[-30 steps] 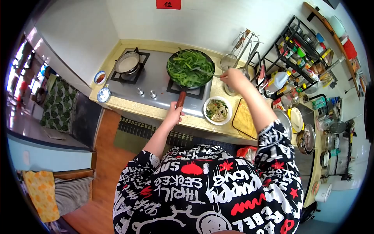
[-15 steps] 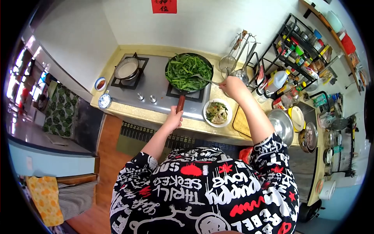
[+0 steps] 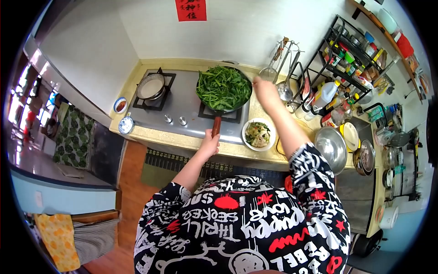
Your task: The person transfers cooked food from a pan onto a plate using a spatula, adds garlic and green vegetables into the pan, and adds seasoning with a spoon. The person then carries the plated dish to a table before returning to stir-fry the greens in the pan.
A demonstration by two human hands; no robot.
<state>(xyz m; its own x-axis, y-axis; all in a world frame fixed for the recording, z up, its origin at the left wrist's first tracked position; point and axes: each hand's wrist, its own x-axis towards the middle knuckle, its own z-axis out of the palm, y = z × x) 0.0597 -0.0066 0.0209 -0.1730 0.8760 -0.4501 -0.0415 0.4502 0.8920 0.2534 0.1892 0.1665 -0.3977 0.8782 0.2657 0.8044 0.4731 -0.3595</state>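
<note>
Greens (image 3: pixel 223 86) heaped in pan (image 3: pixel 236 109) on stove (image 3: pixel 185 93), cooking prob. underway, not done: look barely wilted. L hand (image 3: pixel 210 143) gripping handle (image 3: pixel 216 125); R hand (image 3: pixel 265 92) curled nr pan, can't tell if holding anything.

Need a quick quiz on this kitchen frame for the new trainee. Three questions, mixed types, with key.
1. Which hand grips the red-brown wooden handle of the black round wok?
2. True or false: the white round plate of mixed green-and-pale food sits to the right of that handle.
3. How many silvery round knobs show on the grey metal hob?
A) One
B) Two
C) Four

Key:
1. The left hand.
2. True.
3. B.
</note>
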